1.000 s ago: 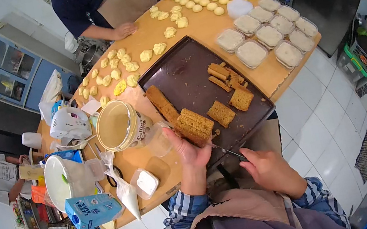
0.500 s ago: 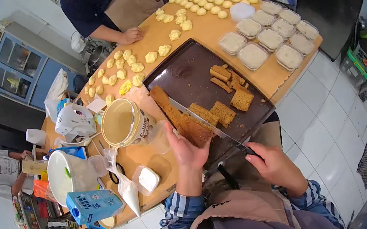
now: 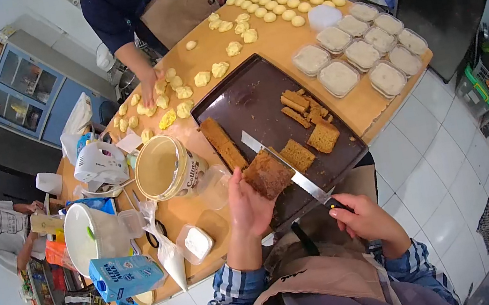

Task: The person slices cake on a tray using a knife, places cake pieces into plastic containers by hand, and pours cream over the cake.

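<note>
My left hand holds a browned piece of cake by its near left edge, at the near side of the dark baking tray. In my right hand is the black handle of a long bread knife. Its blade slants up and left past the right side of the held piece. A long strip of cake lies along the tray's left side. Cut cake blocks and thin trimmings are to the right of the blade.
Left of the tray stand a beige tub, a piping bag, a milk carton and a hand mixer. Lidded containers are at the right. Across the table a co-worker's hand touches dough pieces.
The held cake has come apart from the long strip, which stays at the left. The knife has shifted right of the held piece. The co-worker's hand has moved left and down onto the dough.
</note>
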Tool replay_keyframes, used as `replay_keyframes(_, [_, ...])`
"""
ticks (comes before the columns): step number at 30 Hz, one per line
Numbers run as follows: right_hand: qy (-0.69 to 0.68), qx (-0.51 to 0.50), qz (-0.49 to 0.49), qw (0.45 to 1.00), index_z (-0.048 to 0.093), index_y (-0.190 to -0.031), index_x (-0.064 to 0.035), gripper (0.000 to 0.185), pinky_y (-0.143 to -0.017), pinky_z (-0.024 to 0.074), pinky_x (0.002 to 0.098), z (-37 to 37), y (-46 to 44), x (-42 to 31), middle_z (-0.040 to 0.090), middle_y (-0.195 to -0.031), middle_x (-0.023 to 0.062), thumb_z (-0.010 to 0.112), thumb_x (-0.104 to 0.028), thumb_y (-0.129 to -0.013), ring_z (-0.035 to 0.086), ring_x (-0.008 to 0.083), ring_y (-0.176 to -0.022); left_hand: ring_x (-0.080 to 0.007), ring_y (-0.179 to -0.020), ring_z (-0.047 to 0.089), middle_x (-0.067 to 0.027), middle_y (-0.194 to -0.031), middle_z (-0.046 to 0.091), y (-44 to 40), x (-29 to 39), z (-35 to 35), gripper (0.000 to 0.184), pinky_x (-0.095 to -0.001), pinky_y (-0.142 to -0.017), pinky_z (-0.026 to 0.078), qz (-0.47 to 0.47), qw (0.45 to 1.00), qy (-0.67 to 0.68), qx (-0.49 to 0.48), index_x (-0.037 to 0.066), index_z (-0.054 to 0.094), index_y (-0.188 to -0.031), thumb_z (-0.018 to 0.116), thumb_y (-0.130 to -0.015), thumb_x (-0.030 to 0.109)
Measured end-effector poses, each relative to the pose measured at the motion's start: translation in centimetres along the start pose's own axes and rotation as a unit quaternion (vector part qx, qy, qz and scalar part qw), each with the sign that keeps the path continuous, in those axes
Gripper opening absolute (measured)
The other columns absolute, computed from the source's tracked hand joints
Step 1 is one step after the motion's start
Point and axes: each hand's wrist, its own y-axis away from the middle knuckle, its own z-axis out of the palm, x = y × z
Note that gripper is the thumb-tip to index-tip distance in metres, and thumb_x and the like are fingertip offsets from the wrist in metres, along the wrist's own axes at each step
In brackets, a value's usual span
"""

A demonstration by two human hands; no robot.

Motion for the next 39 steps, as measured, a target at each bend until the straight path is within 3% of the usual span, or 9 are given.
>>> replay_keyframes(8, [-0.052,-0.031,-0.008,0.998,0.053,-0.084,-0.0040,0.015,-0.043,0.0391,0.0226,0.4,-0.4,0.6,0.057,-0.063,0.0017,0.052,-0.015,-0.094,0.050,0.0070,-0.047,-0.0276,-0.125,0.045,-0.0138,-0.132,0.049,0.9,0.1,0.2,0.050,-0.0437,-0.108,0.030,0.045,0.999,-0.022,0.003,0.000,0.040,-0.132,0.039,-0.097,0.036])
replay_keyframes(14, [-0.073,-0.031,0.002,0.997,0.053,-0.084,-0.0041,0.016,-0.042,0.0390,0.0223,0.6,-0.4,0.8,0.056,-0.063,0.0015,0.053,-0.015,-0.094,0.050,0.0070,-0.047,-0.0241,-0.121,0.047,-0.0107,-0.126,0.053,1.6,-0.2,-0.6,0.040,-0.0410,-0.107,0.032,0.077,0.996,-0.040,0.020,0.002,0.047,-0.124,0.047,-0.095,0.030])
replay_keyframes(19, [-0.071,-0.038,0.001,0.997,0.053,-0.085,-0.0037,0.014,-0.042,0.0389,0.0222,0.5,-0.5,0.8,0.056,-0.063,0.0015,0.053,-0.015,-0.094,0.050,0.0068,-0.047,-0.0223,-0.122,0.044,-0.0090,-0.128,0.051,2.0,-0.6,-1.0,0.039,-0.0380,-0.108,0.029,0.081,0.994,-0.042,0.061,0.003,0.046,-0.124,0.050,-0.094,0.027])
replay_keyframes(22, [-0.064,-0.041,0.002,0.997,0.053,-0.086,-0.0035,0.013,-0.042,0.0388,0.0220,0.5,-0.4,0.6,0.056,-0.064,0.0016,0.053,-0.014,-0.094,0.050,0.0066,-0.047,-0.0222,-0.126,0.040,-0.0103,-0.133,0.045,2.3,-1.3,-1.9,0.048,-0.0362,-0.109,0.026,0.109,0.991,-0.062,0.043,0.000,0.037,-0.133,0.050,-0.093,0.023])
replay_keyframes(25, [-0.057,-0.039,-0.013,0.998,0.054,-0.086,-0.0035,0.012,-0.042,0.0387,0.0217,0.6,-0.4,0.9,0.056,-0.064,0.0016,0.053,-0.013,-0.094,0.050,0.0065,-0.047,-0.0237,-0.135,0.030,-0.0144,-0.144,0.033,3.5,-1.6,-1.6,0.057,-0.0360,-0.112,0.019,0.112,0.987,-0.083,0.084,-0.002,0.025,-0.141,0.049,-0.094,0.020])
replay_keyframes(28, [-0.051,-0.049,-0.002,0.998,0.056,-0.095,-0.0029,0.013,-0.044,0.0403,0.0234,0.6,-0.3,1.1,0.056,-0.064,0.0015,0.054,-0.016,-0.094,0.052,0.0075,-0.050,-0.0269,-0.138,0.027,-0.0160,-0.147,0.031,4.8,-1.8,-1.0,0.058,-0.0373,-0.112,0.022,0.121,0.972,-0.111,0.167,-0.002,0.031,-0.139,0.052,-0.091,0.024])
replay_keyframes(35, [-0.027,-0.046,-0.012,0.999,0.058,-0.106,-0.0029,0.016,-0.044,0.0391,0.0217,1.2,0.9,0.2,0.056,-0.065,0.0004,0.055,-0.012,-0.093,0.050,0.0063,-0.049,-0.0289,-0.138,0.026,-0.0201,-0.149,0.025,7.5,-1.3,-1.1,0.063,-0.0396,-0.113,0.022,0.111,0.984,-0.057,0.123,-0.002,0.027,-0.141,0.053,-0.091,0.027])
replay_keyframes(39, [0.044,-0.023,-0.121,0.991,0.057,-0.115,-0.0047,0.025,-0.045,0.0399,0.0226,2.2,1.2,-0.3,0.056,-0.065,0.0003,0.057,-0.012,-0.092,0.049,0.0066,-0.049,-0.0291,-0.137,0.027,-0.0207,-0.147,0.028,7.4,-1.7,-2.2,0.062,-0.0402,-0.113,0.023,0.120,0.986,0.000,0.112,-0.003,0.028,-0.140,0.053,-0.092,0.027])
